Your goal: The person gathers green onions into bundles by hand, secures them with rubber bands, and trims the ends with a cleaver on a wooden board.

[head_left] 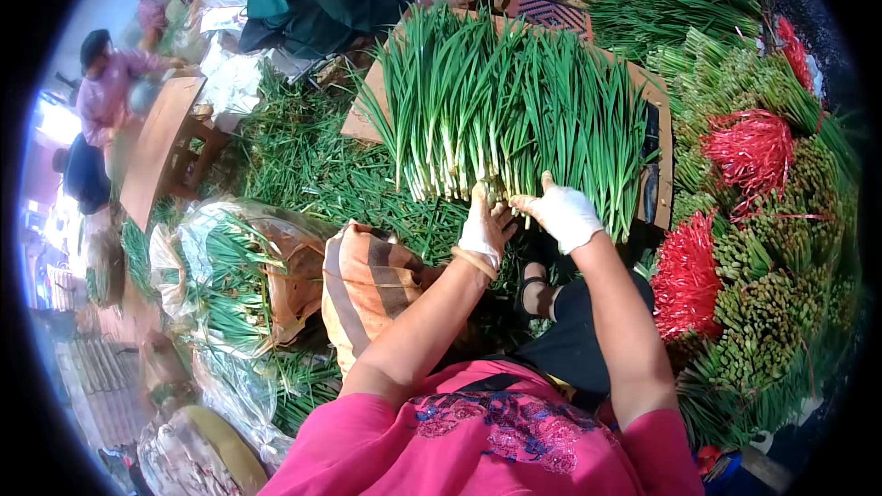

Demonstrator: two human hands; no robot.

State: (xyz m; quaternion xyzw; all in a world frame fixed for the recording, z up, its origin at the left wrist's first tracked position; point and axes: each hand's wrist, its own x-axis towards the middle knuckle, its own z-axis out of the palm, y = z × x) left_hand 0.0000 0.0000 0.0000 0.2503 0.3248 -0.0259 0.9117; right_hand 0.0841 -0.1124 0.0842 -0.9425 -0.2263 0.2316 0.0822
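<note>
A wide row of garlic chives [459,119] lies on a low wooden board [660,119] in front of me, its pale stalk ends towards me. My left hand [484,228], in a white fingerless glove, is at the stalk ends in the middle of the row, its fingers bent round a few of them. Just right of it is my right hand [562,216], in a white glove too. Its thumb and forefinger are apart beside the stalk ends. The board's surface is largely hidden under the leaves.
Bundles of chives [753,285] are stacked at the right, with red plastic strips [689,271] on them. Loose green leaves [303,165] cover the floor. A plastic bag of chives [230,266] and a striped cloth [377,285] are at the left. A person in dark clothes [322,0] sits opposite.
</note>
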